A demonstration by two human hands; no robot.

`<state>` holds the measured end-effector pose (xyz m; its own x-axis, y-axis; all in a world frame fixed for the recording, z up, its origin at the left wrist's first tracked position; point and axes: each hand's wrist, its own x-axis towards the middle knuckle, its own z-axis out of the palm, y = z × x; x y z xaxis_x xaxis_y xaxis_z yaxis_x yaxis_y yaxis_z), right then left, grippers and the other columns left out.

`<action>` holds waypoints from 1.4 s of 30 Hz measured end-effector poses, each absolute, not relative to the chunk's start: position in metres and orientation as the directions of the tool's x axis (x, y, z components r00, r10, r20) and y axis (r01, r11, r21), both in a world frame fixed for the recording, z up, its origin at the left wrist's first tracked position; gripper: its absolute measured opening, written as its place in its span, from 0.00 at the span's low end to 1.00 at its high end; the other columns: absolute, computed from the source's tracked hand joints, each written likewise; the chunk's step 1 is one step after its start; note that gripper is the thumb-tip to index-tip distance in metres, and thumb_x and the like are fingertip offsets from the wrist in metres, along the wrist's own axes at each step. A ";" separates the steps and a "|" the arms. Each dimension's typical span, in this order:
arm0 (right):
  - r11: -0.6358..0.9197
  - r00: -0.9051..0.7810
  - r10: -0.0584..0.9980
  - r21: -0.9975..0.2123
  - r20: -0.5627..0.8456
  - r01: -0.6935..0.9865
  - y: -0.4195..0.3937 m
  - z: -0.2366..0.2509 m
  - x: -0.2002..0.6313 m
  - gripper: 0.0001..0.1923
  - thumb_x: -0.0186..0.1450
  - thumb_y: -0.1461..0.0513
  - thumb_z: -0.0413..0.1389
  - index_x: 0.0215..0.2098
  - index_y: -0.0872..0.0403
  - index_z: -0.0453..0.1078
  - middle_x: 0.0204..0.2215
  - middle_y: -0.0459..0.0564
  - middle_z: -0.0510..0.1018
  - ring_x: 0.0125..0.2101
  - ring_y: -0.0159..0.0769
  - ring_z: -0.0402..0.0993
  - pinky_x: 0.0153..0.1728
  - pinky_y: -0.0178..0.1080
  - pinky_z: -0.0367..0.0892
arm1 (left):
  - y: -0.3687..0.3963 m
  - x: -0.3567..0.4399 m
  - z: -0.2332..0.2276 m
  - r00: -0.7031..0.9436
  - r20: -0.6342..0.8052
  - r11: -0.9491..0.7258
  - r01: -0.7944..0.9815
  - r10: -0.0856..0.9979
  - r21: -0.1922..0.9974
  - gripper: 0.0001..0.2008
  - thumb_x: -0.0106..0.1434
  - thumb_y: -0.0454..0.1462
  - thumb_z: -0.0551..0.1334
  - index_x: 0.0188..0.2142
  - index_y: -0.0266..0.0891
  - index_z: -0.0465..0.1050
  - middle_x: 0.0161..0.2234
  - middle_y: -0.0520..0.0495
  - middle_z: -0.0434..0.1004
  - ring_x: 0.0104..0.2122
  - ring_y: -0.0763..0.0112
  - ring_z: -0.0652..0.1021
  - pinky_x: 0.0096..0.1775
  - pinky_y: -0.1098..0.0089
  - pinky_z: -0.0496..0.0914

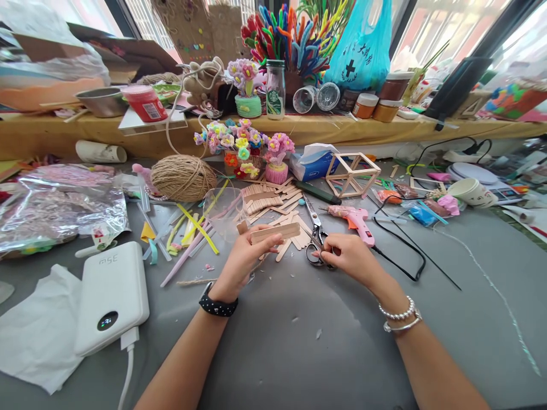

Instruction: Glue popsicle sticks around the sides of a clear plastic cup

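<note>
In the middle of the frame, the left hand (243,256) is pinching a light, stiff wooden stick (274,232) by its end. The right hand (348,257) fingers are closing on the scissors (316,236) handles.

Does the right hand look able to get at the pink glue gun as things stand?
Probably yes. The right hand rests on the scissors, and the pink glue gun lies just beyond it on the grey table with nothing between them, though its fingers are busy at the scissors' handles.
</note>
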<state>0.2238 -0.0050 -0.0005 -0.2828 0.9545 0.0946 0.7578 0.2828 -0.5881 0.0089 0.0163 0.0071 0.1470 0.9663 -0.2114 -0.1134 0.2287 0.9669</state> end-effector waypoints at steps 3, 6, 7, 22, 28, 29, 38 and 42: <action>0.259 -0.289 0.955 -0.667 0.068 0.699 -0.006 0.001 0.224 0.17 0.58 0.57 0.55 0.16 0.54 0.56 0.17 0.41 0.63 0.20 0.26 0.56 0.23 0.32 0.52 | 0.015 0.013 0.005 0.107 -0.232 0.249 -0.189 0.967 0.950 0.15 0.44 0.40 0.69 0.30 0.33 0.73 0.27 0.47 0.75 0.29 0.73 0.75 0.28 0.76 0.68; 0.235 -0.324 0.946 -0.727 0.018 0.645 -0.008 0.005 0.225 0.20 0.56 0.52 0.56 0.16 0.54 0.55 0.16 0.41 0.61 0.19 0.26 0.54 0.21 0.31 0.51 | 0.015 0.012 0.002 0.064 -0.267 0.274 -0.244 0.962 0.930 0.15 0.43 0.40 0.69 0.29 0.32 0.74 0.26 0.48 0.76 0.26 0.75 0.74 0.30 0.76 0.68; 0.223 -0.339 0.941 -0.737 -0.009 0.638 -0.009 0.006 0.225 0.21 0.56 0.51 0.56 0.16 0.54 0.55 0.16 0.41 0.61 0.19 0.25 0.54 0.21 0.31 0.51 | 0.015 0.012 0.002 0.067 -0.270 0.278 -0.251 0.961 0.927 0.14 0.42 0.40 0.70 0.28 0.33 0.74 0.25 0.49 0.75 0.26 0.76 0.74 0.30 0.76 0.68; 0.207 -0.601 0.758 -0.781 -0.253 0.590 -0.008 0.013 0.239 0.22 0.54 0.47 0.54 0.18 0.55 0.58 0.19 0.42 0.63 0.22 0.26 0.55 0.21 0.31 0.51 | 0.013 0.006 0.006 0.214 -0.259 0.280 -0.073 0.942 0.957 0.13 0.43 0.41 0.69 0.23 0.33 0.74 0.23 0.48 0.74 0.22 0.76 0.70 0.24 0.75 0.64; 0.222 -0.606 0.754 -0.770 -0.253 0.598 -0.008 0.017 0.243 0.20 0.54 0.48 0.55 0.19 0.55 0.59 0.19 0.42 0.63 0.22 0.27 0.56 0.21 0.31 0.53 | 0.012 0.008 0.009 0.214 -0.264 0.282 -0.059 0.941 0.958 0.13 0.42 0.42 0.68 0.23 0.34 0.73 0.22 0.49 0.73 0.21 0.76 0.70 0.25 0.75 0.63; 0.221 -0.611 0.750 -0.774 -0.255 0.594 -0.008 0.018 0.243 0.20 0.54 0.49 0.55 0.19 0.55 0.59 0.19 0.42 0.64 0.22 0.27 0.56 0.21 0.31 0.53 | 0.012 0.008 0.009 0.215 -0.265 0.286 -0.071 0.940 0.956 0.13 0.42 0.42 0.69 0.23 0.34 0.73 0.23 0.49 0.74 0.22 0.76 0.70 0.25 0.75 0.64; 0.227 -0.580 0.767 -0.731 -0.272 0.643 -0.012 0.024 0.240 0.19 0.53 0.48 0.57 0.21 0.55 0.61 0.21 0.43 0.68 0.24 0.28 0.62 0.23 0.31 0.57 | 0.011 0.006 0.008 0.269 -0.246 0.247 0.030 0.931 0.968 0.12 0.45 0.41 0.67 0.19 0.35 0.69 0.20 0.52 0.71 0.24 0.75 0.70 0.28 0.75 0.62; 0.249 -0.590 0.766 -0.729 -0.254 0.638 -0.012 0.021 0.237 0.20 0.53 0.47 0.56 0.21 0.55 0.60 0.21 0.43 0.67 0.23 0.28 0.62 0.22 0.31 0.56 | 0.012 0.005 0.006 0.290 -0.234 0.231 0.045 0.928 0.972 0.14 0.47 0.43 0.67 0.16 0.35 0.68 0.19 0.52 0.69 0.23 0.77 0.68 0.26 0.76 0.61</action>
<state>0.2367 -0.0122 0.0211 -0.5898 0.7664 -0.2544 0.6375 0.2485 -0.7292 0.0054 0.0120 0.0064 0.2903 0.9278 -0.2342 0.0448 0.2313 0.9719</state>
